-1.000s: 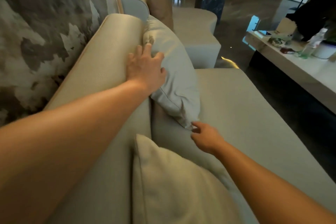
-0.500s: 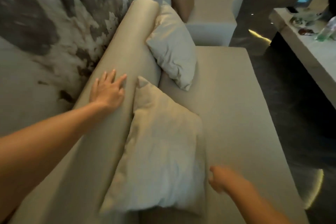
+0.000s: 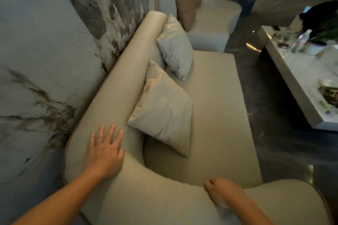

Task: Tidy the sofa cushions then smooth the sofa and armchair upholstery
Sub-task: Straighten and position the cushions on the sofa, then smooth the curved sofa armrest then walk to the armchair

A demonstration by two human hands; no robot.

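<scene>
A beige sofa (image 3: 215, 107) runs along the wall. Two cushions lean against its backrest: a near beige cushion (image 3: 162, 111) and a far pale cushion (image 3: 175, 47). My left hand (image 3: 104, 151) lies flat, fingers spread, on the rounded top of the backrest near the corner. My right hand (image 3: 223, 192) rests with curled fingers on the near armrest, holding nothing. Beyond the sofa stands a pale armchair (image 3: 210, 23) with a brown cushion (image 3: 188, 3) on it.
A marbled wall (image 3: 45, 51) is tight behind the backrest on the left. A white low table (image 3: 296, 82) with a bottle, a plant and small items stands to the right across a dark floor strip (image 3: 265, 97).
My view has pulled back toward the sofa's near end. My left hand slid along the backrest top from the far cushion to the near corner. My right hand left the cushion and moved onto the armrest.
</scene>
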